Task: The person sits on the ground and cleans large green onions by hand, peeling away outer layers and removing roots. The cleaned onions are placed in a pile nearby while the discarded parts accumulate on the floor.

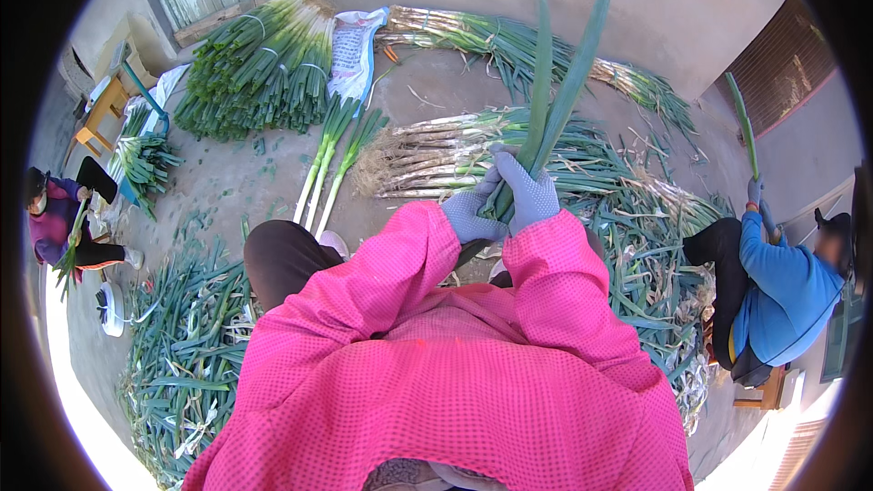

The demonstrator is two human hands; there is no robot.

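Observation:
Long flat green onion leaves (571, 103) rise from my gloved hands toward the wall. My right hand (528, 192) closes around them, in a grey glove with pale dots. Lower and to the left, my left hand (472, 213) grips the folded lower part of the same leaves; any white stalk there is hidden. Just beyond my hands lies a pile of untrimmed green onions (436, 150), roots to the left and leaves to the right. Trimmed green onions (326, 164) with white stalks lie on the floor by my left knee.
Tied green onion bundles (252, 75) stand at the back left beside a printed sack (354, 48). More onions (477, 31) line the wall. Leaf scraps (191, 348) heap on both sides. One person (784, 286) sits at right holding a leaf; another (61, 218) sits far left.

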